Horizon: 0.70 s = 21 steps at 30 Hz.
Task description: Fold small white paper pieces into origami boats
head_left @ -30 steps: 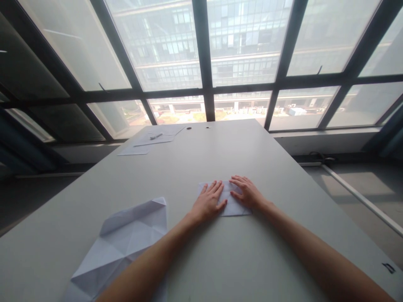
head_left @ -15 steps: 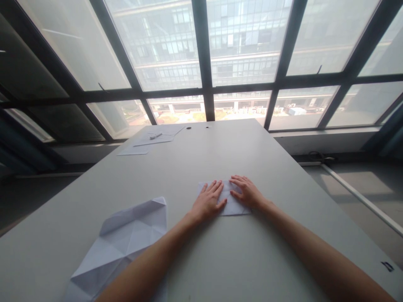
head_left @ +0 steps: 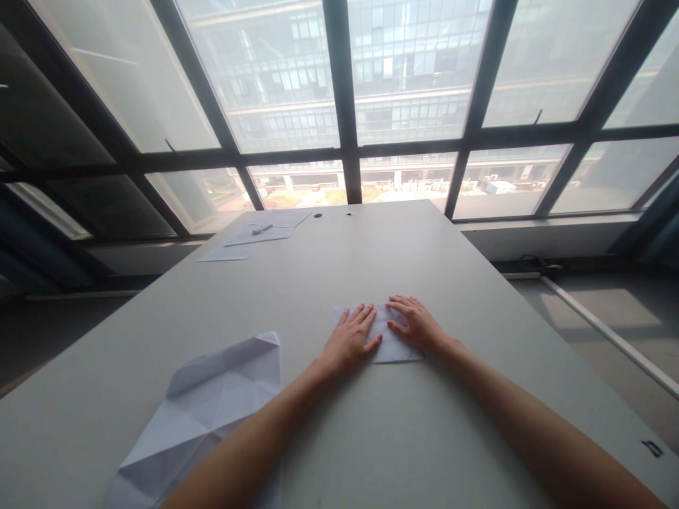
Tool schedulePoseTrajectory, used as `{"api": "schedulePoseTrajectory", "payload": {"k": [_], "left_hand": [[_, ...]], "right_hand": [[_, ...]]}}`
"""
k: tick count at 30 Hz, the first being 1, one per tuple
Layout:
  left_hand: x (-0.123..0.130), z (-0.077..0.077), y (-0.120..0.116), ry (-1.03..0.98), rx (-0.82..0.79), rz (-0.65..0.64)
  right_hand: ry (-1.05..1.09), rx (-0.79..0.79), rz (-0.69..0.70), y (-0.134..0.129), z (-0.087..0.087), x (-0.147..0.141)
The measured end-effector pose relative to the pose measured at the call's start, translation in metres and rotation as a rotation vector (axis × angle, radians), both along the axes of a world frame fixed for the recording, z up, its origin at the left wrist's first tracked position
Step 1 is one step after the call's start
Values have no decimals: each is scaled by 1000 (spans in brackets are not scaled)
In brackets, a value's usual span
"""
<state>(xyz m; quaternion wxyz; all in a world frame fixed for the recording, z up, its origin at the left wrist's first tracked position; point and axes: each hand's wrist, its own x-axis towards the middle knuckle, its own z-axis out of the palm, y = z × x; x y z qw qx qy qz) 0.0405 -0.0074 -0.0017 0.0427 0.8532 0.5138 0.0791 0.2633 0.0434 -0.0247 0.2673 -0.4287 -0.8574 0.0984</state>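
Note:
A small folded white paper (head_left: 390, 348) lies flat on the white table (head_left: 366, 261). My left hand (head_left: 351, 339) rests on its left part with the fingers spread. On the right part lies my right hand (head_left: 416, 324), its fingers apart and the thumb set off toward the middle of the paper. The two hands do not touch each other and partly cover the sheet. To the left, a larger creased white sheet (head_left: 212, 406) stands partly raised along its folds, and my left forearm hides some of it.
At the far left of the table are flat white sheets (head_left: 225, 252) with a small whitish item (head_left: 262, 230) on top. A dark mark (head_left: 652, 448) is near the right edge. Large framed windows rise beyond the far edge.

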Motion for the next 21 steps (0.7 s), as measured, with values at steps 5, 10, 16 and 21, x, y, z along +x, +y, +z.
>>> {"api": "schedulePoseTrajectory", "payload": {"k": [5, 10, 16, 21], "left_hand": [[0, 0, 0, -7, -2, -2], [0, -1, 1, -11, -11, 0], [0, 0, 0, -2, -9, 16], [0, -1, 0, 9, -1, 46]], "right_hand": [[-11, -11, -7, 0, -1, 0], [-18, -13, -9, 0, 1, 0], [-1, -23, -7, -1, 1, 0], [26, -18, 0, 0, 0, 0]]}}
